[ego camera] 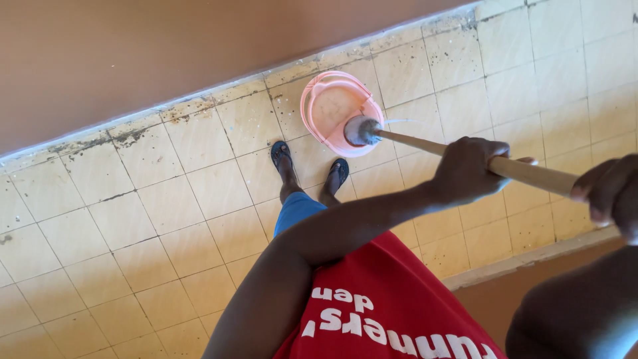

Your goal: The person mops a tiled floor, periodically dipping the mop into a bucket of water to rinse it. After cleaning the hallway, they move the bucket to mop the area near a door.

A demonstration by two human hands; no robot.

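Seen from above, the person's bare left arm reaches forward and to the right from the lower middle of the view, elbow slightly bent, ending in the left hand [468,171], whose fingers are wrapped fully round a long, pale wooden pole [525,173]. The right hand [611,194] sits at the right edge, curled over the same pole nearer the body, with the right forearm below it in shadow. Both legs stand straight below, feet close together and pointing away.
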